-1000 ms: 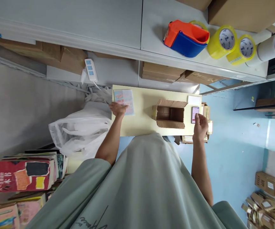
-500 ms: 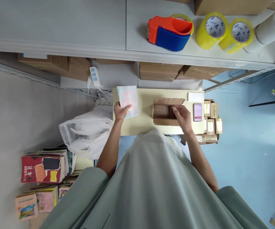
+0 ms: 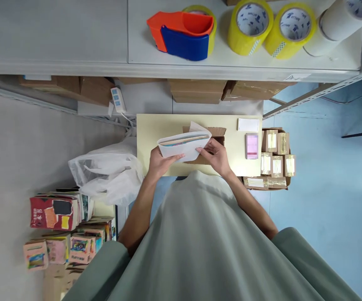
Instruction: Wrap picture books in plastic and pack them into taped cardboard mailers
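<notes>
Both hands hold a white translucent sleeve (image 3: 181, 146) with booklets inside it, raised above the table (image 3: 149, 125). My left hand (image 3: 161, 162) grips its left end, thumb along the near side. At the right end, my right hand (image 3: 214, 154) pinches the sleeve's edge near its open flap. Behind and below the sleeve stands an open cardboard box (image 3: 220, 133), partly covered by the sleeve and my right hand. Right of the box lie a phone (image 3: 251, 146) with a lit pink screen and a white card or label pad (image 3: 248, 124).
A shelf (image 3: 74, 37) above the table bears an orange and blue tape dispenser (image 3: 183, 35) and yellow tape rolls (image 3: 252, 27). White plastic bags (image 3: 111, 167) hang at the left, over stacked books (image 3: 53, 213). Small taped boxes (image 3: 271, 163) stand at the right.
My left hand has lifted the sleeve from the table and brought it right, in front of the box. My right hand went from the phone to the box, then onto the sleeve.
</notes>
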A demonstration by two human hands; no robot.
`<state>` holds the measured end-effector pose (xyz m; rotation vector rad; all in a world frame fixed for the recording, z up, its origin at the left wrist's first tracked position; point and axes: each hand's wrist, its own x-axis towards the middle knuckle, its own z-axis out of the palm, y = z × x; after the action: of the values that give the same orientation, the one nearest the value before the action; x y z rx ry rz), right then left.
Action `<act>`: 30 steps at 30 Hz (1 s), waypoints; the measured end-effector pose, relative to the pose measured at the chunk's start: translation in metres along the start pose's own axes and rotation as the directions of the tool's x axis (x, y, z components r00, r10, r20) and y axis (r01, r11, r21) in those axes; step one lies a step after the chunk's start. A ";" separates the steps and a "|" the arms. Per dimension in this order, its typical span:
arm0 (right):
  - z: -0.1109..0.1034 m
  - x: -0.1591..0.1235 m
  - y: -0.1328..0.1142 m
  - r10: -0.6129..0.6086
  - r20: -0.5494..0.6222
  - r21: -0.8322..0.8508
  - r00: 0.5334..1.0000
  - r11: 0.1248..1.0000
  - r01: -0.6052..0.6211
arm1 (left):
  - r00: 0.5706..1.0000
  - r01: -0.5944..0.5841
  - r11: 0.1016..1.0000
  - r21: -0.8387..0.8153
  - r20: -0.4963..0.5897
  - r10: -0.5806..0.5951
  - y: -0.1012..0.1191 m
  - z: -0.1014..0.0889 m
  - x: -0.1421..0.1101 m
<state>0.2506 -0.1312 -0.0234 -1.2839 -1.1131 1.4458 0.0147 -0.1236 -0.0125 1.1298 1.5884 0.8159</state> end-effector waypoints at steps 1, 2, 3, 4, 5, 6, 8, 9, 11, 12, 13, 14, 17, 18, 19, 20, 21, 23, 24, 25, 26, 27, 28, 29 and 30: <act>-0.005 -0.003 0.002 -0.010 -0.014 0.011 1.000 1.000 0.010 | 1.000 0.012 1.000 -0.005 0.003 -0.012 0.004 0.008 -0.002; -0.010 -0.005 0.003 -0.020 -0.024 0.020 1.000 1.000 0.021 | 1.000 0.018 1.000 -0.011 0.005 -0.018 0.007 0.016 -0.004; -0.015 -0.007 0.003 -0.030 -0.032 0.026 0.999 0.999 0.030 | 1.000 0.017 1.000 -0.017 0.007 -0.017 0.008 0.023 -0.005; -0.020 -0.009 0.004 -0.037 -0.040 0.025 0.999 0.999 0.038 | 1.000 0.008 1.000 -0.021 0.013 -0.008 0.009 0.030 -0.006; -0.026 -0.010 0.003 -0.043 -0.049 0.013 0.998 0.999 0.043 | 1.000 -0.008 1.000 -0.020 0.020 0.008 0.008 0.037 -0.005; -0.032 -0.010 0.003 -0.050 -0.059 -0.014 0.997 0.999 0.049 | 0.999 -0.030 0.999 -0.012 0.028 0.031 0.006 0.043 -0.004; -0.048 -0.006 0.000 -0.080 -0.079 -0.108 0.994 0.992 0.071 | 0.995 -0.100 0.994 0.033 0.022 0.100 -0.003 0.051 0.002; -0.057 -0.003 -0.002 -0.103 -0.084 -0.171 0.991 0.981 0.087 | 0.989 -0.146 0.987 0.073 0.003 0.146 -0.010 0.054 0.006; -0.076 0.006 -0.006 -0.158 -0.073 -0.313 0.985 0.941 0.128 | 0.969 -0.230 0.957 0.179 -0.055 0.243 -0.026 0.055 0.015; -0.084 0.010 -0.008 -0.183 -0.052 -0.389 0.982 0.909 0.149 | 0.958 -0.252 0.939 0.234 -0.076 0.276 -0.035 0.054 0.019; -0.092 0.015 -0.010 -0.203 -0.023 -0.469 0.979 0.867 0.169 | 0.954 -0.257 0.924 0.283 -0.080 0.290 -0.043 0.053 0.022; -0.097 0.019 -0.013 -0.215 0.012 -0.548 0.977 0.815 0.186 | 0.955 -0.251 0.912 0.325 -0.068 0.287 -0.052 0.052 0.025; -0.101 0.028 -0.023 -0.177 0.130 -0.764 0.976 0.610 0.212 | 0.975 -0.210 0.887 0.412 0.017 0.223 -0.071 0.051 0.027; -0.098 0.030 -0.027 -0.140 0.163 -0.820 0.977 0.532 0.213 | 0.979 -0.197 0.881 0.430 0.042 0.198 -0.076 0.052 0.027; -0.094 0.032 -0.031 -0.095 0.191 -0.865 0.977 0.453 0.213 | 0.983 -0.181 0.878 0.444 0.059 0.173 -0.080 0.053 0.026; -0.088 0.034 -0.035 -0.043 0.215 -0.901 0.976 0.377 0.215 | 0.987 -0.160 0.876 0.455 0.068 0.145 -0.083 0.055 0.025; -0.082 0.036 -0.039 0.009 0.235 -0.926 0.972 0.306 0.221 | 0.991 -0.134 0.875 0.464 0.068 0.115 -0.086 0.056 0.024; -0.069 0.039 -0.044 0.105 0.270 -0.950 0.957 0.189 0.247 | 0.997 -0.080 0.874 0.478 0.058 0.060 -0.091 0.059 0.023; -0.062 0.041 -0.046 0.145 0.286 -0.953 0.947 0.145 0.265 | 0.998 -0.059 0.874 0.482 0.053 0.038 -0.093 0.060 0.023; -0.055 0.042 -0.047 0.183 0.302 -0.952 0.936 0.109 0.286 | 0.999 -0.042 0.874 0.484 0.048 0.021 -0.094 0.061 0.022; -0.049 0.044 -0.048 0.216 0.317 -0.948 0.923 0.081 0.306 | 0.999 -0.031 0.875 0.483 0.044 0.011 -0.096 0.062 0.022; -0.043 0.046 -0.049 0.250 0.328 -0.944 0.911 0.058 0.324 | 0.999 -0.025 0.877 0.480 0.042 0.005 -0.097 0.063 0.022; -0.036 0.047 -0.049 0.281 0.334 -0.941 0.900 0.038 0.337 | 0.999 -0.021 0.879 0.476 0.040 0.003 -0.098 0.064 0.021; -0.030 0.049 -0.049 0.309 0.336 -0.938 0.890 0.021 0.347 | 0.999 -0.020 0.882 0.472 0.036 0.003 -0.099 0.064 0.021; -0.025 0.051 -0.048 0.333 0.334 -0.936 0.882 0.006 0.352 | 0.999 -0.021 0.885 0.466 0.033 0.006 -0.100 0.065 0.021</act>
<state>0.2735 -0.0701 0.0116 -1.8100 -2.9089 0.6903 0.0470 -0.1393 -0.1279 1.4845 1.8062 0.4233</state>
